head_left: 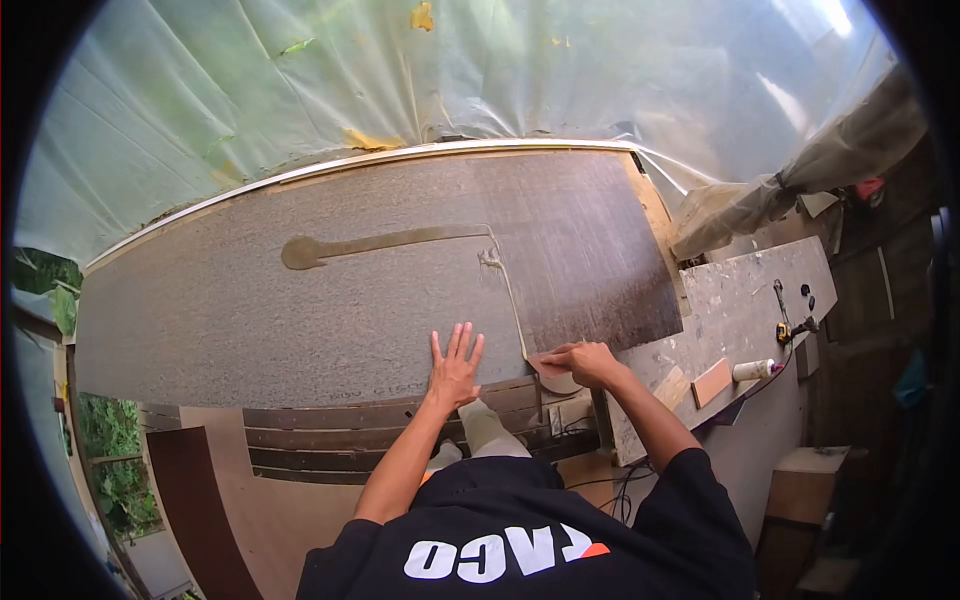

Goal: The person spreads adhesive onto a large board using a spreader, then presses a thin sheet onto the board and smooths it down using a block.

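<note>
The panel [200, 320] stretches out in front of the person, and the left hand [455, 372] seems to rest on it near its closest edge, fingers spread and grasping nothing. The right hand [590, 363] pinches a thin brown piece [543, 366] at the same edge, to the right of the left hand, where the pale bead [512, 300] ends. If that piece tilts or is pressed unevenly, the bead could smear across the panel's darker right-hand area or be dragged over the edge. A leftward slip of the grip might push paste toward the spread fingers. The round-ended streak [298, 252], farther back on the panel, could be smudged by a careless reach or a brushing sleeve. On the counter [740, 290] right of the panel, a swinging right elbow might knock the bottle [752, 370].
</note>
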Demonstrator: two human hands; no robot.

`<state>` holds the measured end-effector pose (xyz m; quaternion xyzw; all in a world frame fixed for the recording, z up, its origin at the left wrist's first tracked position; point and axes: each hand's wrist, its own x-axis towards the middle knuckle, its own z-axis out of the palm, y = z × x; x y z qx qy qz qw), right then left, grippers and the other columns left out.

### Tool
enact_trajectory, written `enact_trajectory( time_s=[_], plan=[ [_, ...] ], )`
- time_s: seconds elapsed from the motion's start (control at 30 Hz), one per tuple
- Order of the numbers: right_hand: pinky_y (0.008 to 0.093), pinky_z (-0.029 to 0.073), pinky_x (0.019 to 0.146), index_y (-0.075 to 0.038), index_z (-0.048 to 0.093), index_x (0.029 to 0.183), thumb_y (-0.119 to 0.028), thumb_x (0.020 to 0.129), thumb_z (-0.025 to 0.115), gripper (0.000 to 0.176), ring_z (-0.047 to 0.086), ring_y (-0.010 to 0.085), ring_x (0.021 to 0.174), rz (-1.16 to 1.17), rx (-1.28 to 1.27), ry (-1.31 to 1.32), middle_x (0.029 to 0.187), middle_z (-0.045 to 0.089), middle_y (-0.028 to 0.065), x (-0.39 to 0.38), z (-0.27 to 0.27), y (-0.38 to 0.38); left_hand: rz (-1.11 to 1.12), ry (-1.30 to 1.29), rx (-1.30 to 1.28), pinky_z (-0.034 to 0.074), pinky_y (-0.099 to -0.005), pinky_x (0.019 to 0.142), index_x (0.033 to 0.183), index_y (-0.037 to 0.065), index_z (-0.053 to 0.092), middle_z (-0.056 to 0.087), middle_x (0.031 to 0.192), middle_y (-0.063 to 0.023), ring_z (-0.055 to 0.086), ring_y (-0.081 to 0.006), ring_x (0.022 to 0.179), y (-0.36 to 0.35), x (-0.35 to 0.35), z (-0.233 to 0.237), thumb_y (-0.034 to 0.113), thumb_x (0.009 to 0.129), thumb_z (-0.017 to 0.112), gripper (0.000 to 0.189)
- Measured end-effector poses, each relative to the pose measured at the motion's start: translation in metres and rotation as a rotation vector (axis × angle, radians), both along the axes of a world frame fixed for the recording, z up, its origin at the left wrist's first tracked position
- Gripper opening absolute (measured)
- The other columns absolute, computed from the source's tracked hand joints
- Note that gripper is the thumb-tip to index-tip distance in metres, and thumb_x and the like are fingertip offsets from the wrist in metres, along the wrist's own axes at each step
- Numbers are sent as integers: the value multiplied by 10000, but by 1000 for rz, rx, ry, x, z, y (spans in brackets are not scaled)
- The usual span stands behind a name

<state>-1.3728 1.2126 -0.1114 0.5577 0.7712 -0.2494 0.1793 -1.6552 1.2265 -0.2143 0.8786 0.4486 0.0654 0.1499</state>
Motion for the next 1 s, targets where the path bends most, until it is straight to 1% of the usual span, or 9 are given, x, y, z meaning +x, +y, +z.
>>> enact_trajectory(
  time_s=[0.13, 0.27, 0.33, 0.4, 0.53, 0.63, 0.73, 0.83, 1.0],
  plan=[
    [396, 533, 766, -375, 595, 1268, -15, 738, 474, 652, 624, 268, 1062, 32, -133, -67, 1245, 626, -19, -6, 5, -31, -9, 25, 6, 100, -683, 1102, 1479, 102, 272, 153, 1563, -192, 140, -340, 1454, 1, 1, -3, 345, 627, 783, 1022],
    [371, 517, 760, -387, 612, 1249, 52, 748, 449, 685, 655, 317, 967, 40, -193, 48, 1069, 678, 131, 20, -31, -72, 6, 44, 27, 92, -675, 1107, 1483, 97, 265, 149, 1564, -192, 138, -338, 1455, 3, 0, -5, 377, 639, 778, 1027],
    [305, 489, 774, -271, 639, 1245, 103, 744, 446, 655, 673, 216, 947, -328, -193, 514, 1031, 709, 112, 31, -19, -75, -9, 23, 40, 89, -669, 1111, 1483, 96, 264, 145, 1565, -195, 134, -341, 1456, 0, -1, -5, 385, 641, 778, 1029],
    [242, 459, 768, 6, 677, 1052, 60, 785, 551, 300, 559, 56, 839, -568, -338, 774, 886, 678, -33, 54, -22, -61, -22, 42, 32, 82, -669, 1112, 1484, 91, 260, 146, 1562, -205, 131, -346, 1456, 0, -3, -2, 391, 652, 776, 1025],
    [256, 470, 755, 17, 674, 956, 59, 731, 608, 239, 563, 85, 818, -796, -287, 992, 881, 643, -40, 37, 34, -6, -69, 51, 2, 83, -636, 1130, 1489, 86, 251, 145, 1559, -222, 125, -353, 1456, 1, -14, -4, 427, 681, 758, 1014],
    [260, 469, 762, 20, 664, 997, 60, 728, 612, 277, 565, 92, 833, -723, -78, 1225, 904, 649, -22, 4, 58, 46, -76, 62, 5, 78, -602, 1145, 1492, 83, 250, 135, 1558, -237, 107, -369, 1457, -4, -45, -4, 483, 701, 736, 1012],
    [269, 465, 798, 17, 652, 1069, 66, 778, 550, 312, 556, 92, 858, -535, 93, 1003, 903, 642, -35, -25, 47, 118, -84, 60, -57, 50, -647, 1122, 1489, 84, 265, 116, 1553, -260, 77, -395, 1456, -9, -83, 8, 577, 708, 705, 1023],
    [335, 486, 876, -138, 626, 1234, 90, 780, 463, 534, 631, 253, 1030, -285, 530, 839, 1096, 682, 78, -84, 39, 183, -57, 149, -96, 46, -665, 1112, 1492, 91, 261, 106, 1554, -262, 70, -392, 1457, -6, -110, 20, 596, 690, 710, 1049],
    [402, 425, 970, -282, 568, 1302, -58, 854, 501, 506, 508, 285, 1204, -47, 845, 306, 1291, 555, 112, -120, -34, 292, -54, 202, -203, 87, -677, 1107, 1521, 213, 181, 58, 1580, -185, 54, -364, 1464, 4, -124, 23, 366, 640, 836, 1108]
  ],
)
